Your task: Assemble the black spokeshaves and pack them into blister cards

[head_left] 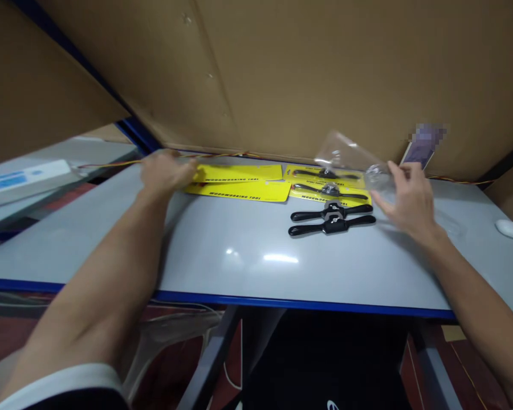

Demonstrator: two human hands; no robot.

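Observation:
My left hand [166,171] is closed on the left end of a yellow card [241,172] at the back of the table. Another yellow card [248,192] lies just in front of it. In my right hand [406,196] is a clear plastic blister [353,154], pinched between thumb and fingers above the table. Two black-handled tools [336,224] lie side by side, loose, at the middle right. Behind them, two more black tools [331,189] rest on yellow cards under clear plastic.
A grey table [222,262] with a blue front edge spans the view. A brown board rises behind it, with thin wires along its foot. A white case [512,229] lies far right, a purple card [421,146] leans at the back, and a white box [25,182] sits left.

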